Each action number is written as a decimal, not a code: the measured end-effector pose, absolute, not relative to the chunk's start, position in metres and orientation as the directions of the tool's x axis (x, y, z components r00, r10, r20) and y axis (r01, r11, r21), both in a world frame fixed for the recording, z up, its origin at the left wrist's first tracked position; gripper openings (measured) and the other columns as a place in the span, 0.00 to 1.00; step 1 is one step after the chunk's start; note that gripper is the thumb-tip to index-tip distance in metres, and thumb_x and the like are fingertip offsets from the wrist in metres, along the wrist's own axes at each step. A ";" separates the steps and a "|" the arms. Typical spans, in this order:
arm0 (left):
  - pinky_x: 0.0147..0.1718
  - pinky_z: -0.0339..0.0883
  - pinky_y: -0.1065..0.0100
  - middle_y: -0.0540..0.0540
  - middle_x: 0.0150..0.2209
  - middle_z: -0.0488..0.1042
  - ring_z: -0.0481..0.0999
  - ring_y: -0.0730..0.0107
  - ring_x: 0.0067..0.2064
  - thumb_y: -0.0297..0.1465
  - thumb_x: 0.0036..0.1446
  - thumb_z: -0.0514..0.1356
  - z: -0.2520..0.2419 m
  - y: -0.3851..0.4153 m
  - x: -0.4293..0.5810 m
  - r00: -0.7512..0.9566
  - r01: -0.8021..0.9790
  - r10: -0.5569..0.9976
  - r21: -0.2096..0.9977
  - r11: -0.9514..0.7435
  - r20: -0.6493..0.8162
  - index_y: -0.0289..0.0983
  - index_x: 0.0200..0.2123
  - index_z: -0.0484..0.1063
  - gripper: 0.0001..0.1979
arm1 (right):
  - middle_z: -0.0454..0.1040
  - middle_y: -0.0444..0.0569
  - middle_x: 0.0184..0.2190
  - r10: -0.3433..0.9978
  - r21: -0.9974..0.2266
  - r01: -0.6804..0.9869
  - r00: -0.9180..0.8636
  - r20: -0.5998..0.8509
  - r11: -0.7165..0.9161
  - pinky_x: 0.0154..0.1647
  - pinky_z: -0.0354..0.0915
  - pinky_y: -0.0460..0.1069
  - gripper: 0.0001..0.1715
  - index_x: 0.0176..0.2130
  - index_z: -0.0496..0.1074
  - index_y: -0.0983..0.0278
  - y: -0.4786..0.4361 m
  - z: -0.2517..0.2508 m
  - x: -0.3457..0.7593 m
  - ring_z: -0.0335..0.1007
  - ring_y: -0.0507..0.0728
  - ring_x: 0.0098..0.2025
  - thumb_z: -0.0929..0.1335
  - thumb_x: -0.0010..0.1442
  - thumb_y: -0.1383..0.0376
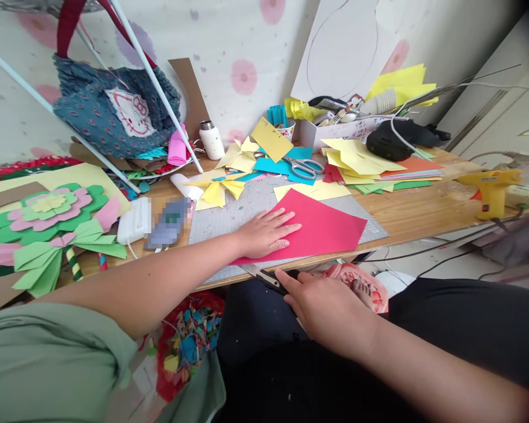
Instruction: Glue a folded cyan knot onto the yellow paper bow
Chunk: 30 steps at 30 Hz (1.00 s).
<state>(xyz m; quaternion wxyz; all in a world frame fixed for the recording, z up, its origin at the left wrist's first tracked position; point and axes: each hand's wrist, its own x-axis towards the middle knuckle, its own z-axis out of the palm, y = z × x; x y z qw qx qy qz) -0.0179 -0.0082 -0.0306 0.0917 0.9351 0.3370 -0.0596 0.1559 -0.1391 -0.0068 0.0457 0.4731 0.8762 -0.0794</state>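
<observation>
My left hand (268, 234) lies flat with spread fingers on a red sheet of paper (324, 226). Beneath the sheet is a grey cutting mat (374, 230) at the table's front edge. My right hand (321, 305) is closed around the dark handle of a utility knife (268, 278), index finger stretched along it. The knife's blade points left, at the near edge of the sheet; whether it touches the paper I cannot tell. Behind the red sheet lies a pale yellow paper strip (312, 191).
Scissors (305, 168) rest on blue paper behind the mat. Stacked coloured paper (397, 176) and a yellow glue gun (489, 191) are on the right. Paper flowers (48, 205), a white box-shaped device (134, 220) and a blurred-out object (170, 223) stand left. Scraps (191, 341) fill a red bag below.
</observation>
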 end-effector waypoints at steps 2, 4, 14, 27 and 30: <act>0.65 0.34 0.50 0.46 0.71 0.37 0.34 0.57 0.70 0.43 0.66 0.43 -0.030 -0.008 -0.018 0.766 0.641 0.618 0.134 -0.756 -0.178 0.46 0.67 0.45 0.28 | 0.76 0.50 0.33 0.814 -0.106 0.830 -0.558 -0.161 0.548 0.18 0.56 0.48 0.27 0.62 0.61 0.60 -0.140 -0.005 0.151 0.76 0.61 0.27 0.61 0.64 0.62; 0.64 0.34 0.50 0.47 0.71 0.37 0.33 0.57 0.70 0.43 0.66 0.43 -0.030 -0.008 -0.018 0.766 0.641 0.617 0.137 -0.756 -0.179 0.46 0.67 0.45 0.28 | 0.77 0.51 0.32 0.806 -0.117 0.822 -0.569 -0.162 0.557 0.19 0.59 0.48 0.27 0.62 0.61 0.61 -0.140 -0.004 0.146 0.76 0.61 0.27 0.61 0.64 0.63; 0.64 0.34 0.49 0.47 0.71 0.37 0.34 0.57 0.70 0.44 0.66 0.42 -0.032 -0.007 -0.017 0.767 0.640 0.616 0.146 -0.754 -0.179 0.47 0.67 0.45 0.28 | 0.77 0.55 0.31 0.770 -0.111 0.784 -0.621 -0.146 0.611 0.22 0.68 0.51 0.27 0.61 0.62 0.66 -0.139 -0.001 0.127 0.76 0.62 0.26 0.62 0.63 0.63; 0.64 0.35 0.47 0.44 0.70 0.38 0.34 0.54 0.70 0.50 0.63 0.45 -0.028 -0.008 -0.018 0.747 0.662 0.637 0.129 -0.738 -0.192 0.43 0.68 0.42 0.34 | 0.78 0.51 0.37 0.621 -0.433 0.619 -0.768 -0.159 0.655 0.32 0.69 0.51 0.25 0.60 0.63 0.56 -0.146 0.014 0.153 0.76 0.61 0.34 0.61 0.64 0.59; 0.62 0.30 0.39 0.40 0.70 0.38 0.35 0.46 0.69 0.58 0.53 0.52 -0.024 -0.009 -0.020 0.751 0.657 0.633 0.122 -0.744 -0.189 0.45 0.68 0.43 0.45 | 0.77 0.45 0.46 0.669 -0.587 0.625 -0.721 -0.180 0.515 0.45 0.66 0.48 0.26 0.59 0.65 0.50 -0.128 0.026 0.220 0.74 0.57 0.45 0.65 0.61 0.61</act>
